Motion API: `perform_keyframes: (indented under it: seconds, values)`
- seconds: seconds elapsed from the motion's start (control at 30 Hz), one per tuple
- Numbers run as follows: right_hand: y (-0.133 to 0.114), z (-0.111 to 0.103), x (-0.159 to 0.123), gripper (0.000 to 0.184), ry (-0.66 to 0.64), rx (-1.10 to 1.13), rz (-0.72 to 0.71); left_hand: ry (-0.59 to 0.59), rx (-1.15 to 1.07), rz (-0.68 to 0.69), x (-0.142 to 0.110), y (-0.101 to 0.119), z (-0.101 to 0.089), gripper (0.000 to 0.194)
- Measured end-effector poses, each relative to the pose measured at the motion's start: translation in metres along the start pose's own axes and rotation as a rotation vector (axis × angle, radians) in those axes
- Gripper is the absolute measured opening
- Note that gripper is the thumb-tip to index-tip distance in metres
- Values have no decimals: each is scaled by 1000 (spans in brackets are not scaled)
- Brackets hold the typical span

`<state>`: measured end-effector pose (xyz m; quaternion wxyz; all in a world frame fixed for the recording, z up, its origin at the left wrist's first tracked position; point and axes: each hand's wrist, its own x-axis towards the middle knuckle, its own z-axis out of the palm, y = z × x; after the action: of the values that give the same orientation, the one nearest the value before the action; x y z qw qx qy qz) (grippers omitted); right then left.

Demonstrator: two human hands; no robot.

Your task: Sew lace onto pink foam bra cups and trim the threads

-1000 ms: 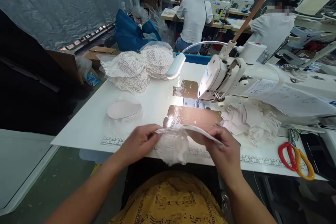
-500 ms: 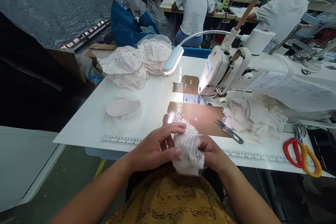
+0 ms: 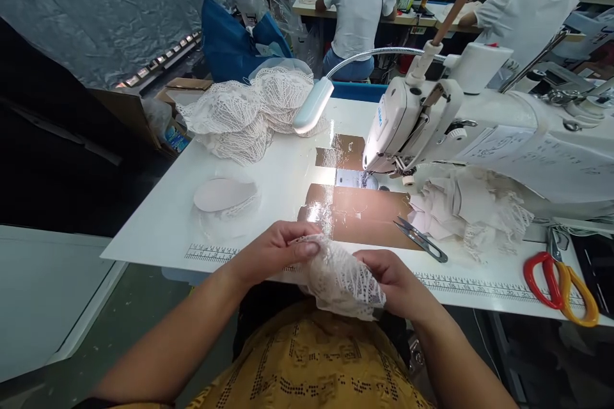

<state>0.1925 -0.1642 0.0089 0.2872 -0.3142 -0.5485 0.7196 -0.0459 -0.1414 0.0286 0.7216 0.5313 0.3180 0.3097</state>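
A white lace piece, rounded like a cup, is stretched between my two hands just over the table's front edge. My left hand pinches its upper left end between thumb and fingers. At the other end my right hand grips the lower right side, its fingertips partly hidden behind the lace. Beyond the hands stands a white sewing machine, with brown tape on the bed before its needle. Thread snips lie just past my right hand.
Lace pieces are heaped at the back left, under a lamp. An oval pad lies on the left. Fabric scraps and red-and-orange scissors are on the right. A printed ruler runs along the front edge. Co-workers sit beyond.
The lace piece has turned from upright to slanting and is spread wider. My left hand has shifted slightly left and up, my right hand slightly right. The view has moved a little.
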Motion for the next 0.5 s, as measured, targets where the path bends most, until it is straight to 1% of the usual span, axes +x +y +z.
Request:
perform_keyframes:
  seconds: [0.03,0.07,0.1,0.17,0.2,0.23,0.3,0.33,0.37,0.43,0.47,0.5]
  values:
    - [1,-1,0,17,63,-34,20,-10,83,107,-3,7,2,10]
    - [2,-1,1,18,129,-58,28,-53,161,199,-7,14,5,8]
    - [3,-1,1,22,188,-69,31,-128,228,268,-11,21,9,7]
    - [6,-1,2,33,261,-63,21,-285,364,326,-18,34,17,9]
    - [7,0,1,39,281,-63,7,-314,444,336,-19,37,19,10]
    - [7,1,0,43,292,-80,-20,-290,532,344,-18,38,21,11]
    - [7,2,-2,45,297,-156,-98,-138,680,349,-13,34,20,13]
    - [7,3,-2,45,294,-202,-136,-83,706,339,-8,28,18,14]
    - [6,2,-2,44,283,-246,-164,-71,691,315,-4,22,15,15]
    - [3,-1,1,43,258,-331,-184,-136,578,235,2,9,8,18]
    - [1,-4,5,43,269,-388,-184,-165,508,208,3,4,5,19]
    - [-1,-9,8,44,304,-467,-183,-170,449,197,4,0,3,21]
